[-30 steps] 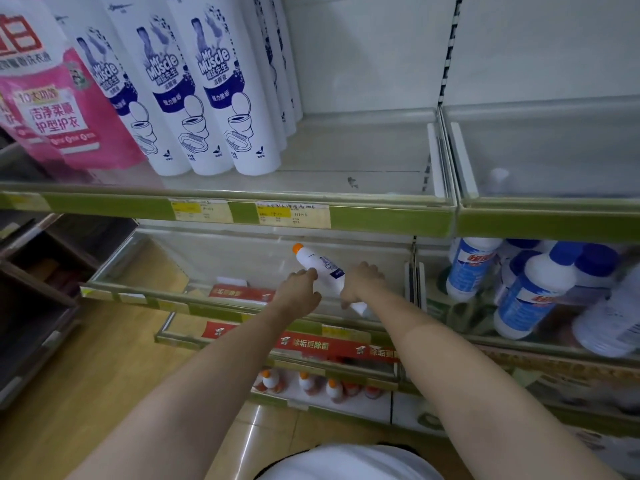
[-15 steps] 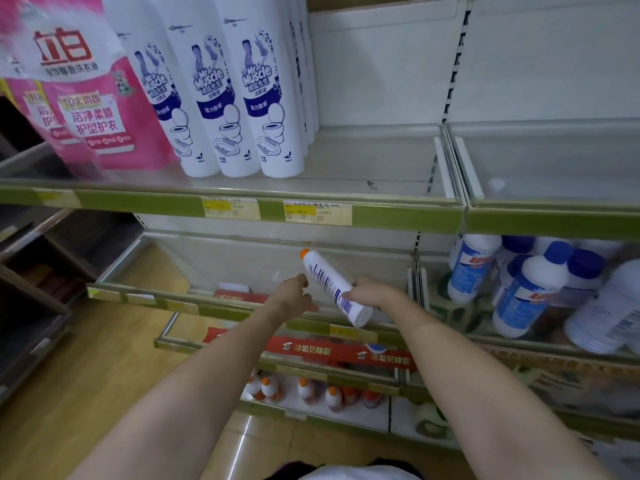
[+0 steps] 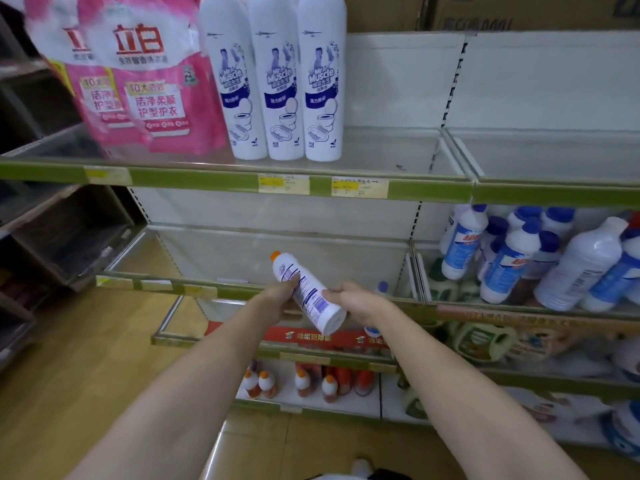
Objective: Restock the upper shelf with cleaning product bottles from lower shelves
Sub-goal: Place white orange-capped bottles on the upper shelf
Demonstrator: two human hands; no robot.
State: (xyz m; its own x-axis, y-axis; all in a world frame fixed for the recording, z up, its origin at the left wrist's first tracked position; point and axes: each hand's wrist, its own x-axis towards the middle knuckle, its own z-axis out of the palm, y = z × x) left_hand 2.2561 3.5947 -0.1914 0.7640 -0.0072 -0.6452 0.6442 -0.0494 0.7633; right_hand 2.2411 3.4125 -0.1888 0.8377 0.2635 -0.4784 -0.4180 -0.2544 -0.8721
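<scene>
From the head camera, the only view, both arms reach forward in front of the middle shelf (image 3: 156, 285), and between the hands sits a white bottle with an orange cap (image 3: 304, 292), tilted with the cap up and to the left and the flat base down toward the camera. The left hand (image 3: 277, 299) has its fingers curled round the upper body just below the neck, and the right hand (image 3: 360, 303) grips the lower body near the base, so both hands are closed on the bottle; this two-handed hold probably serves to turn it upright and label-forward before it goes up. The bottle hangs in the air in front of the middle shelf's front lip, resting on nothing, well below the upper shelf (image 3: 408, 194). On that upper shelf three tall white toilet-cleaner bottles (image 3: 280, 98) stand upright in a row at the front edge, with pink detergent pouches (image 3: 138, 84) to their left; the bare stretch of shelf to their right, up to the divider, looks like the likely spot for the held bottle. At the lowest shelf (image 3: 304, 405), more orange-capped bottles (image 3: 298, 382) stand in a group, apparently the stock being drawn from. To the right, beyond the divider, blue-capped white bottles (image 3: 512, 261) lean against one another on the middle level. The lift to the upper shelf is not yet done.
</scene>
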